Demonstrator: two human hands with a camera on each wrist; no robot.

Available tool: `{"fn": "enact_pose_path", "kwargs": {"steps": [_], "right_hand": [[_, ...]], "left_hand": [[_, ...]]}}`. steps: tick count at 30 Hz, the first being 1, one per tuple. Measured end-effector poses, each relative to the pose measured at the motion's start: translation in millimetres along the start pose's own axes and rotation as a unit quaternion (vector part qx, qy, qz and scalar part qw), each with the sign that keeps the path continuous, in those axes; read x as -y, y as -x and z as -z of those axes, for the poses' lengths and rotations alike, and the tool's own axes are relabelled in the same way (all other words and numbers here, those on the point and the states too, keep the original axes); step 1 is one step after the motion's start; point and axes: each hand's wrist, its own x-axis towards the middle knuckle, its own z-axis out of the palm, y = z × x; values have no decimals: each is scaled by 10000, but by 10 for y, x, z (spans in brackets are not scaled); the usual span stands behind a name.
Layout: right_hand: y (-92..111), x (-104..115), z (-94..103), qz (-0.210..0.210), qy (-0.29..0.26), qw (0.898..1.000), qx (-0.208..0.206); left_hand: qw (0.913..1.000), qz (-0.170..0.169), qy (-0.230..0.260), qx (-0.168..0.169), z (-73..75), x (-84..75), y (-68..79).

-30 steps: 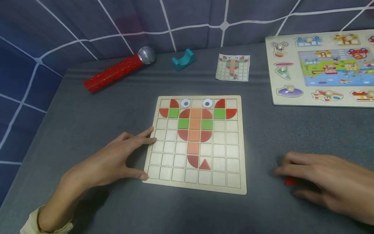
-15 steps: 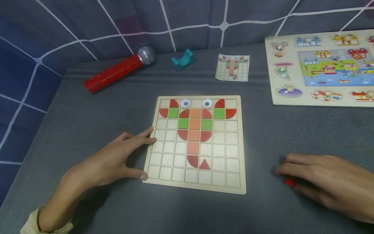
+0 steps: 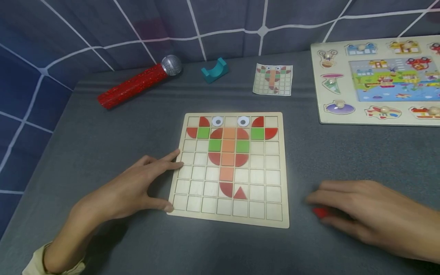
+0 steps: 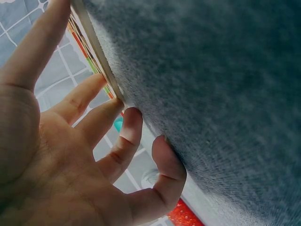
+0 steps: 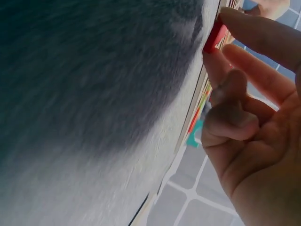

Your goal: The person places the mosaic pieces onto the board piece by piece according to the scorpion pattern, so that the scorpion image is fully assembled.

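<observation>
A square wooden grid board (image 3: 199, 206) lies on the table, bearing red, green and orange tiles and two googly eyes. My left hand (image 3: 120, 191) touches its left edge with spread, mostly straight fingers; the left wrist view shows fingertips (image 4: 113, 104) against that edge. To the right of the board, my right hand (image 3: 371, 217) pinches a small red tile (image 3: 321, 212) between thumb and fingers. That red tile (image 5: 216, 35) appears edge-on in the right wrist view, so its full outline is hidden. A red triangle (image 3: 240, 193) sits in the board's second-lowest row.
Behind the board lies a paper card (image 3: 273, 79) printed with a similar pattern. A red toy microphone (image 3: 134, 86) and a teal curved block (image 3: 215, 70) lie at the back left. A wooden knob puzzle (image 3: 323, 114) occupies the back right, near the dark curtain (image 3: 227, 19).
My right hand has picked the red tile off the table and moved left with it toward the board. My left hand has stayed at the board's edge.
</observation>
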Motion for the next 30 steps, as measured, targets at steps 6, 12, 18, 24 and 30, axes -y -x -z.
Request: {"fn": "enact_pose_path", "kwargs": {"steps": [6, 12, 18, 24, 30], "right_hand": [[-240, 213, 66, 304, -474, 9984, -80], [-504, 460, 94, 856, -679, 9922, -593], [-742, 641, 73, 1054, -589, 9916, -470], [-925, 801, 43, 1357, -271, 9879, -700], [-1051, 919, 35, 1193, -162, 9905, -662]], "left_hand": [[10000, -4, 12, 21, 3, 1, 4], [9999, 70, 66, 60, 7, -3, 15], [9999, 70, 52, 51, 5, -9, 11], [9999, 104, -17, 26, 6, -15, 4], [10000, 90, -25, 34, 4, -12, -5]]}}
